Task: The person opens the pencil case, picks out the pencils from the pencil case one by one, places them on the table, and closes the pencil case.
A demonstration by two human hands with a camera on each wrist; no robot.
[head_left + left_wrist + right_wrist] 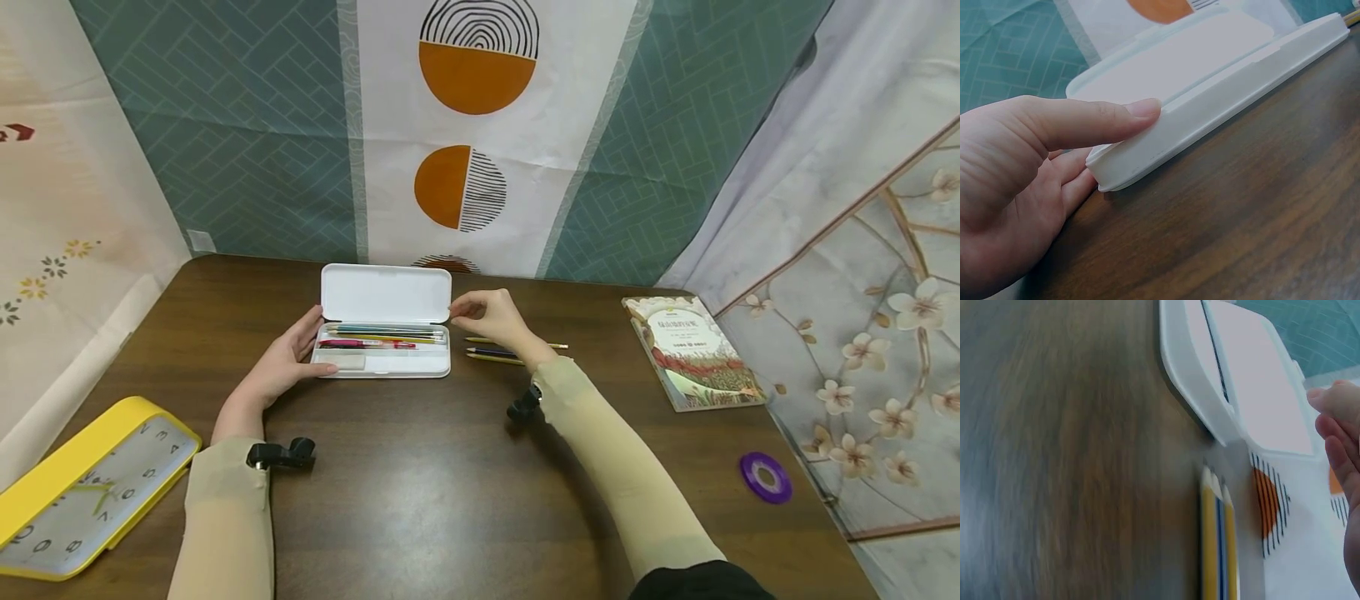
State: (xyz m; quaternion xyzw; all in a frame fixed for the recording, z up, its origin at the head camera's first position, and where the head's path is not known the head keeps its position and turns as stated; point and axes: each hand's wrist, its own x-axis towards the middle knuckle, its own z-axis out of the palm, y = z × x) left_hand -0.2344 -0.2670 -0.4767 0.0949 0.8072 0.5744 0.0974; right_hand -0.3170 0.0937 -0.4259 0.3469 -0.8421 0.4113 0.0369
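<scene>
A white pencil case (410,364) lies with its lid (386,293) raised on the wooden table. Inside are several pencils or pens (386,331), a pink-and-red pen (365,343) and a pale block (341,362). My left hand (288,350) holds the case's left end; in the left wrist view its thumb (1116,120) lies over the front rim, with other fingers beside the end. At the lid's right edge is my right hand (495,319), fingers loosely bent, nothing visible in them. Whether it touches the lid I cannot tell. Below it several pencils (1210,537) lie on the table.
A yellow-framed clock (112,483) stands at the table's left. On the right lie a book (693,350) and a purple ring-shaped roll (765,477). Patterned cloth (262,125) hangs behind the table.
</scene>
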